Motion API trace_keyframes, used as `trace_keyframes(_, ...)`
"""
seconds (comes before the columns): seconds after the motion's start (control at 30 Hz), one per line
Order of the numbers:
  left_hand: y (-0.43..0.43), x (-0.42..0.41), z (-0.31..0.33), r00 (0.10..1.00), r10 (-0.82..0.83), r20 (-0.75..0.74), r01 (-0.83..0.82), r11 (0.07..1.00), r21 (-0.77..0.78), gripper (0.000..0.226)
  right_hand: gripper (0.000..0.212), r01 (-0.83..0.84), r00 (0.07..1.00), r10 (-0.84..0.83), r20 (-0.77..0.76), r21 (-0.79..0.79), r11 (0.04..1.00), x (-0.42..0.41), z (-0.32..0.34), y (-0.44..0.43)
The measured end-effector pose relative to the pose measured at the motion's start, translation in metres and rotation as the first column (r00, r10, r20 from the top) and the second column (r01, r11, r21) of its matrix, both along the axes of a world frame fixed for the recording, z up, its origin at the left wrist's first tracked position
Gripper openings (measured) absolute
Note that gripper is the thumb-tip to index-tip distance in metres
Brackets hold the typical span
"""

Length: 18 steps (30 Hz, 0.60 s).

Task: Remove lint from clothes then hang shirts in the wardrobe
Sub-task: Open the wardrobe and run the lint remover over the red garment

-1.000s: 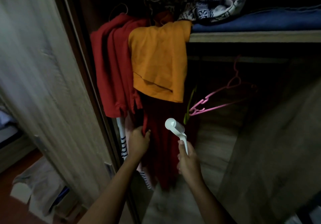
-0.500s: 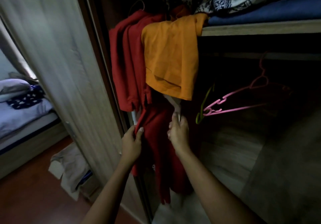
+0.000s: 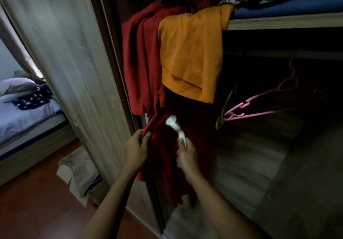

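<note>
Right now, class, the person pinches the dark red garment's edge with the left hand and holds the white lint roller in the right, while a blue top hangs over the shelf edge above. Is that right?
Not quite: the top draped over the shelf edge is orange, not blue, as the head view shows. The left hand does pinch the dark red garment, and the right hand holds the white lint roller.

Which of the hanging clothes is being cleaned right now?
The dark red garment lowest down: the left hand pinches its edge, the right hand holds the lint roller against it.
</note>
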<state>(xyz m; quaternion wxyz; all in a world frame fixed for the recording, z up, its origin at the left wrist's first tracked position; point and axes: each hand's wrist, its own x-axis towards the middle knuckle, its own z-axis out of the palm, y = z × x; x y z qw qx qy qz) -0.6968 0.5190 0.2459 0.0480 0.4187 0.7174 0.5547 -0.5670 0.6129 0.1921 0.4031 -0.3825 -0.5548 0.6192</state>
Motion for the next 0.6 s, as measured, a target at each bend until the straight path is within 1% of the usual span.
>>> trace_keyframes(0.07, -0.001, 0.002, 0.002, 1.0, -0.005, -0.016, 0.005, 1.0, 0.003, 0.026, 0.018, 0.086, 0.989, -0.105, -0.107, -0.168, 0.982, 0.004, 0.027, 0.033)
trace_keyframes(0.13, -0.002, 0.003, 0.002, 1.0, -0.006, -0.02, 0.006, 1.0, -0.003, 0.024, 0.015, 0.134, 0.977, -0.176, -0.121, -0.295, 0.946, 0.009, 0.043, 0.061)
trace_keyframes(0.17, -0.002, 0.003, 0.002, 1.0, -0.009, -0.019, 0.009, 1.0, -0.012, 0.023, 0.016, 0.139, 0.978, -0.181, -0.107, -0.314, 0.939, 0.011, 0.045, 0.068)
trace_keyframes(0.23, -0.003, 0.004, 0.001, 1.0, -0.013, -0.008, 0.013, 1.0, -0.026, 0.022, 0.016, 0.129, 0.982, -0.165, -0.095, -0.31, 0.942, 0.01, 0.04, 0.068)
trace_keyframes(0.3, -0.004, 0.005, -0.001, 1.0, -0.015, 0.003, 0.015, 1.0, -0.023, 0.023, 0.024, 0.103, 0.989, -0.125, -0.077, -0.25, 0.963, 0.007, 0.027, 0.049)
trace_keyframes(0.37, -0.005, 0.007, -0.001, 1.0, -0.01, 0.007, 0.01, 1.0, -0.012, 0.023, 0.032, 0.034, 0.999, -0.035, -0.002, -0.162, 0.986, 0.002, 0.006, 0.017)
trace_keyframes(0.47, -0.004, 0.006, 0.004, 0.999, 0.034, -0.026, -0.034, 0.999, 0.0, 0.023, 0.028, -0.13, 0.983, 0.139, 0.117, -0.082, 0.988, 0.0, -0.023, -0.04)
trace_keyframes(0.53, -0.006, 0.007, 0.011, 0.997, 0.06, -0.045, -0.059, 0.998, 0.017, 0.026, 0.025, -0.172, 0.976, 0.181, 0.125, -0.078, 0.982, -0.001, -0.032, -0.058)
trace_keyframes(0.6, -0.009, 0.008, 0.016, 0.995, 0.073, -0.073, -0.071, 0.997, 0.031, 0.035, 0.025, -0.136, 0.983, 0.15, 0.102, -0.124, 0.983, -0.002, -0.034, -0.051)
